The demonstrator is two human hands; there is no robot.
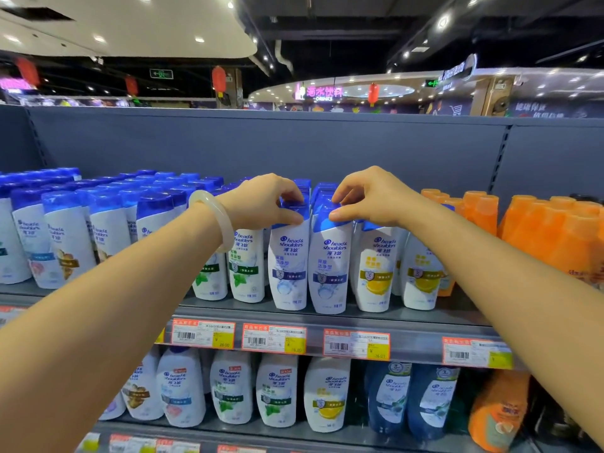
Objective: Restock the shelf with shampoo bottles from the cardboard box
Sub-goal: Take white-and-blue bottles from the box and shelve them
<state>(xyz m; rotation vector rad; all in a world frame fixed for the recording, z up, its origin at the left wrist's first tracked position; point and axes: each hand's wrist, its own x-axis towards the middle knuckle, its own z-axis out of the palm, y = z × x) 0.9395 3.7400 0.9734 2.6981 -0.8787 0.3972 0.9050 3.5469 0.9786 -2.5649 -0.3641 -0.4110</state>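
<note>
Two white shampoo bottles with blue caps stand side by side at the front of the top shelf [327, 317]. My left hand [264, 199] pinches the blue cap of the left bottle [289, 266]. My right hand [366, 199] pinches the cap of the right bottle [330, 269]. Both bottles stand upright with their bases on the shelf, and more of the same kind are lined up behind them. The cardboard box is out of view.
Rows of white blue-capped bottles [68, 237] fill the shelf to the left, lemon-label ones [376, 266] and orange bottles [555, 237] to the right. Price tags [274, 338] line the shelf edge. A lower shelf holds more bottles [277, 390]. The grey back panel [294, 145] rises behind.
</note>
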